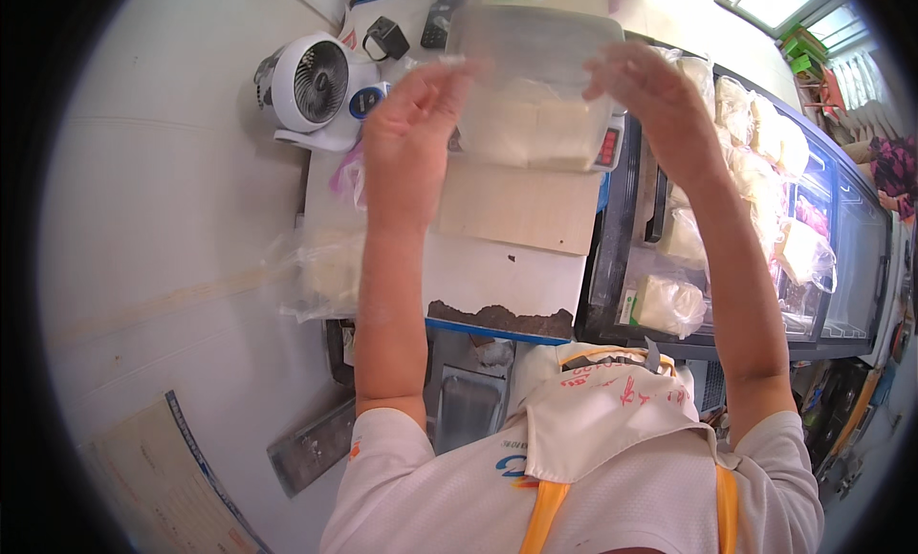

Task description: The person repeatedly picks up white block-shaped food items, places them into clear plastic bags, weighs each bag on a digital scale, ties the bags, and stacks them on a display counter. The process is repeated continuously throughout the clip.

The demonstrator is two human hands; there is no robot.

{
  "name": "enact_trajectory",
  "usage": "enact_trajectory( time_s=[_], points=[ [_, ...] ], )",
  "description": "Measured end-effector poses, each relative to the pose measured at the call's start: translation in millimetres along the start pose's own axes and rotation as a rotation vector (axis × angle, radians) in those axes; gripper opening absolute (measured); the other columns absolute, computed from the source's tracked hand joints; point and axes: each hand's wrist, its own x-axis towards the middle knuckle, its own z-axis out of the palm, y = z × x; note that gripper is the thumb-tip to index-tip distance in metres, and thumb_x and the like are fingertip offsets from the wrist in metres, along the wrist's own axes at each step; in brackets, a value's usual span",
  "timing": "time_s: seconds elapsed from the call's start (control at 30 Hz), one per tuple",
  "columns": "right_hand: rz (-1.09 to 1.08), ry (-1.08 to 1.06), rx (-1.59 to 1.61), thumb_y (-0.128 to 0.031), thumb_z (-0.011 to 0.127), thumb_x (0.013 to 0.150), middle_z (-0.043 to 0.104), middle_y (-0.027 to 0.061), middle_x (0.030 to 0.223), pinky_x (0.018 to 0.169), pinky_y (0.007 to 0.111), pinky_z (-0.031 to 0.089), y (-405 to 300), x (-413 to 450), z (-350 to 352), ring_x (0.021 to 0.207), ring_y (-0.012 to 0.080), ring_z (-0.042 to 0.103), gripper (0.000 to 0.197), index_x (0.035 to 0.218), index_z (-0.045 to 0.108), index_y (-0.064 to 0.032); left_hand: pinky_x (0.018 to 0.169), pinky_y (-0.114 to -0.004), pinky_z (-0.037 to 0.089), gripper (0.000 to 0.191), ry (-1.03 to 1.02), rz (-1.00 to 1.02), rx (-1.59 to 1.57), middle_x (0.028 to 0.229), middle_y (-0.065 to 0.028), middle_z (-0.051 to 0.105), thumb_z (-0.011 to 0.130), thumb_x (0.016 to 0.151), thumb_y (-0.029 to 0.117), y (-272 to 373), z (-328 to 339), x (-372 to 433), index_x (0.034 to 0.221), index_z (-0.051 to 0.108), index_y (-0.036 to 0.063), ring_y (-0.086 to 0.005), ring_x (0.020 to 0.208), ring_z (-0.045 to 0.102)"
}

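A clear plastic bag [531,52] spreads between my raised hands, with pale, block-like food stacks [538,127] in its lower part. My left hand [423,109] pinches the bag's left side. At its right side are the curled fingers of my right hand [649,88], also gripping the plastic; both sets of fingertips are blurred. Partly hidden under the bag is a scale [608,149] with red keys. Just in front of it, a pale wooden board [520,203] lies on the white counter [495,274]. Another bagged stack [330,271] sits left of my left forearm.
A white fan [315,84] stands at the back left, near a black adapter [387,38]. Several bagged pale stacks [670,306] rest on the glass-topped freezer [825,195] at right. The counter's front edge [502,321] is chipped. Part of another person [893,167] shows at far right.
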Motion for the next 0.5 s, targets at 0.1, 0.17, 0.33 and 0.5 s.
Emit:
enact_trajectory(
  time_s=[0.1, 0.17, 0.33, 0.5],
  points=[
    [0.204, -0.087, 0.040, -0.021, 0.063, 0.114, 0.072, -0.0002, 0.098, 0.096, 0.029, 0.048, 18, -28, 17, 0.098, 0.0088, 0.061, 0.022, 0.130, 0.070, -0.0082, 0.112, -0.033, 0.051, 0.020, 0.009, -0.120, -0.008, 0.121, -0.0108, 0.080, 0.065, 0.112, 0.016, -31, 2, -33, 0.124, 0.078, 0.0041, -0.0181, 0.119, 0.072],
    [0.184, -0.160, 0.048, -0.020, 0.062, 0.114, 0.070, -0.0007, 0.098, 0.096, 0.029, 0.048, 42, -49, 27, 0.097, 0.0089, 0.059, 0.021, 0.129, 0.069, -0.0073, 0.110, -0.033, 0.051, 0.020, -0.007, -0.172, 0.040, 0.121, -0.0104, 0.081, 0.065, 0.113, 0.016, -53, 4, -54, 0.123, 0.077, 0.0045, -0.0176, 0.118, 0.072],
    [0.285, -0.140, 0.123, -0.013, 0.058, 0.113, 0.061, 0.0005, 0.097, 0.092, 0.029, 0.049, 65, -91, 47, 0.094, 0.0115, 0.058, 0.024, 0.135, 0.065, -0.0062, 0.097, -0.029, 0.052, 0.019, -0.026, -0.094, 0.121, 0.111, -0.0049, 0.079, 0.061, 0.113, 0.014, -85, 23, -90, 0.118, 0.077, 0.0054, -0.0125, 0.102, 0.070],
    [0.303, -0.015, 0.353, -0.010, 0.056, 0.113, 0.058, 0.0003, 0.092, 0.081, 0.029, 0.052, 97, -108, 68, 0.088, 0.0108, 0.059, 0.022, 0.134, 0.063, -0.0063, 0.085, -0.027, 0.051, 0.020, -0.173, -0.148, 0.102, 0.100, -0.0048, 0.075, 0.058, 0.115, 0.009, -122, 46, -103, 0.133, 0.066, 0.0059, -0.0098, 0.088, 0.063]
  ],
)
